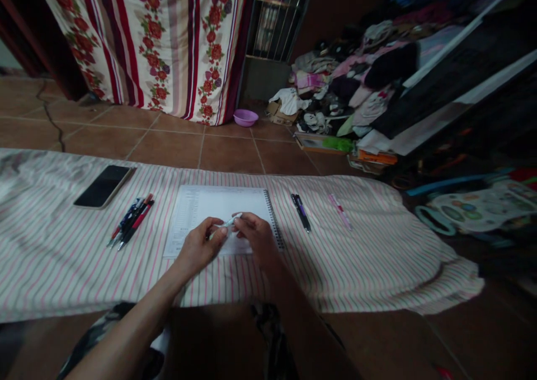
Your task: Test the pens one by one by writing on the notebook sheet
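Note:
Both my hands meet over a spiral notebook [226,201] lying on the striped cloth. Between them is a slim, light-coloured pen [230,221], tilted up to the right. My left hand [203,241] pinches its lower left end. The fingers of my right hand [255,233] close round its upper right end. To the left of the notebook lies a bunch of several pens [133,220]. On the right side, two dark pens [301,212] rest side by side, and a pink pen [340,211] lies farther off.
A phone [104,185] lies at the left on the striped cloth [377,257]. Beyond it are the tiled floor [168,142], a floral curtain [180,50] and a purple basin [245,117]. Clothes are heaped [348,83] at the back right.

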